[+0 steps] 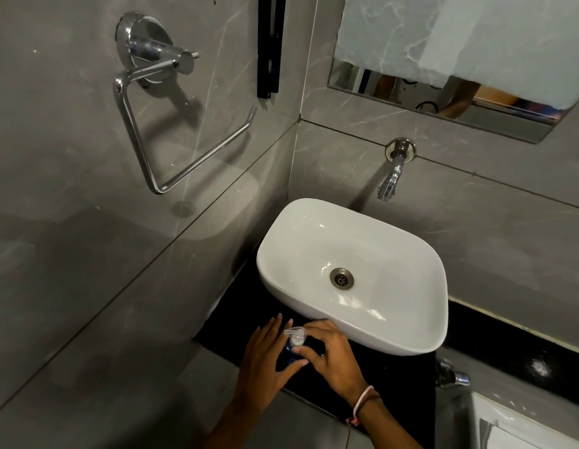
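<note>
Bottom middle, a soap bottle is gripped by the left hand and right hand, fingers curled round it, near the tabletop edge, just beside the sink.

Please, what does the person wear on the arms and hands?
Both arms are bare, with no sleeves in view. The right hand has two thin thread bands at its wrist, one pale pink, one dark. The left hand shows no band, ring or glove.

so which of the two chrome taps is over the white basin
The chrome wall tap below the mirror, spout above the white ceramic basin; the other chrome tap sits lower right.
</note>
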A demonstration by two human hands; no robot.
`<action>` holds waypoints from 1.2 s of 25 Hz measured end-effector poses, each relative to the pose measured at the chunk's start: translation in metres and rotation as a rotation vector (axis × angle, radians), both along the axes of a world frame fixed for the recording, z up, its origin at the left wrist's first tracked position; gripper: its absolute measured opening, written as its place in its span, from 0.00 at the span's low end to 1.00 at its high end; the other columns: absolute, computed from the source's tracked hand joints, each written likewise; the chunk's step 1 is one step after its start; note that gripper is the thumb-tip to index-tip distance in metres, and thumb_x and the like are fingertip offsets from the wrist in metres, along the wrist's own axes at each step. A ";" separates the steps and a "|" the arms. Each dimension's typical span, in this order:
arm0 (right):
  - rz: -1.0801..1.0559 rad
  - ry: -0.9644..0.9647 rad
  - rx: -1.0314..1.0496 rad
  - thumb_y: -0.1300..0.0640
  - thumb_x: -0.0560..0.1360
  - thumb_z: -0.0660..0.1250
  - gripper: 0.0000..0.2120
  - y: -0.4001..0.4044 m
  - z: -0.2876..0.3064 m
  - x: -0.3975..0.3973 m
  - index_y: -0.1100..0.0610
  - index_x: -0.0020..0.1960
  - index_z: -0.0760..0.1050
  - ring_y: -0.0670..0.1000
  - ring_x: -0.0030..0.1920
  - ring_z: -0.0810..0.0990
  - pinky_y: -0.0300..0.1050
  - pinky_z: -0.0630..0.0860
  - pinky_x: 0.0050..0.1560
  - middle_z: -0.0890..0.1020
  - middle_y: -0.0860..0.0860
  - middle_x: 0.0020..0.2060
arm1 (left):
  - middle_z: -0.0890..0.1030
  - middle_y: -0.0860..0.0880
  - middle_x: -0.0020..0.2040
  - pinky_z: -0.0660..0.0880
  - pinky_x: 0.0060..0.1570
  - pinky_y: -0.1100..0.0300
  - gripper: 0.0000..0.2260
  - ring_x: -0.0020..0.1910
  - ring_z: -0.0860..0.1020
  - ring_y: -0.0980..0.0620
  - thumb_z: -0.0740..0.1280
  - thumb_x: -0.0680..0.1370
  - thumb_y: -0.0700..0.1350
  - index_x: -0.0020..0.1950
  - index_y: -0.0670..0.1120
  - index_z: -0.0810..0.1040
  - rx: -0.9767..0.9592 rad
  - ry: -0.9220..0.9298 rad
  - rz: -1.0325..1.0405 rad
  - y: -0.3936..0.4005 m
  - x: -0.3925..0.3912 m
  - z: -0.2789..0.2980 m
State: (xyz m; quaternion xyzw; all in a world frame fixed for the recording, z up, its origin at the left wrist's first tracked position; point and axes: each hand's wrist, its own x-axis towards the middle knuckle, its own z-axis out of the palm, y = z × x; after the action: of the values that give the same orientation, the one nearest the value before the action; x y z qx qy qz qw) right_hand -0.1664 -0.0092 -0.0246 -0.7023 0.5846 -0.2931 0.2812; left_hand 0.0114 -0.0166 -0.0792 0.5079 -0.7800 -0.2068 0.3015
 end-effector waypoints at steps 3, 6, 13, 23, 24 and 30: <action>0.024 0.026 -0.016 0.46 0.75 0.75 0.16 -0.001 0.003 0.000 0.44 0.62 0.82 0.38 0.62 0.74 0.31 0.70 0.62 0.82 0.41 0.58 | 0.70 0.45 0.73 0.71 0.66 0.38 0.34 0.71 0.69 0.45 0.65 0.73 0.68 0.73 0.49 0.69 0.013 0.002 -0.027 -0.002 0.002 -0.001; 0.109 0.055 -0.026 0.50 0.79 0.72 0.16 -0.002 0.005 -0.003 0.47 0.66 0.80 0.43 0.65 0.73 0.34 0.69 0.67 0.80 0.45 0.63 | 0.70 0.45 0.73 0.71 0.64 0.39 0.34 0.71 0.70 0.45 0.66 0.73 0.68 0.73 0.49 0.69 0.038 0.027 -0.031 -0.003 0.002 -0.002; 0.015 0.157 -0.185 0.48 0.78 0.72 0.14 0.008 0.002 0.008 0.50 0.63 0.82 0.48 0.57 0.77 0.45 0.77 0.60 0.83 0.47 0.55 | 0.67 0.48 0.74 0.68 0.67 0.39 0.34 0.72 0.68 0.47 0.65 0.72 0.67 0.73 0.52 0.69 0.017 -0.003 -0.069 -0.006 0.008 -0.002; 0.022 0.202 -0.219 0.52 0.80 0.70 0.14 0.008 0.001 0.013 0.52 0.66 0.81 0.51 0.56 0.78 0.47 0.76 0.60 0.83 0.48 0.57 | 0.73 0.45 0.71 0.71 0.64 0.38 0.31 0.71 0.69 0.45 0.72 0.71 0.62 0.69 0.48 0.74 0.003 -0.066 -0.038 -0.004 0.008 0.001; 0.033 0.175 -0.205 0.52 0.81 0.70 0.15 0.008 0.002 0.012 0.51 0.66 0.80 0.50 0.58 0.77 0.45 0.74 0.62 0.83 0.48 0.57 | 0.74 0.45 0.71 0.70 0.65 0.38 0.31 0.71 0.70 0.45 0.71 0.71 0.63 0.69 0.47 0.75 0.000 -0.075 -0.027 -0.003 0.007 0.002; 0.002 0.226 -0.226 0.52 0.79 0.71 0.15 0.009 0.007 0.016 0.52 0.65 0.81 0.52 0.54 0.78 0.49 0.78 0.57 0.84 0.49 0.55 | 0.76 0.44 0.69 0.70 0.65 0.39 0.29 0.70 0.71 0.44 0.74 0.71 0.60 0.66 0.46 0.77 -0.017 -0.133 0.011 0.000 0.003 0.005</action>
State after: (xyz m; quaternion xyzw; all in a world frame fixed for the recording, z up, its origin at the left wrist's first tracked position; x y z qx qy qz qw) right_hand -0.1502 -0.0001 -0.0171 -0.7587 0.5751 -0.2756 0.1332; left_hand 0.0148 -0.0165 -0.0747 0.5222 -0.7972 -0.1646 0.2544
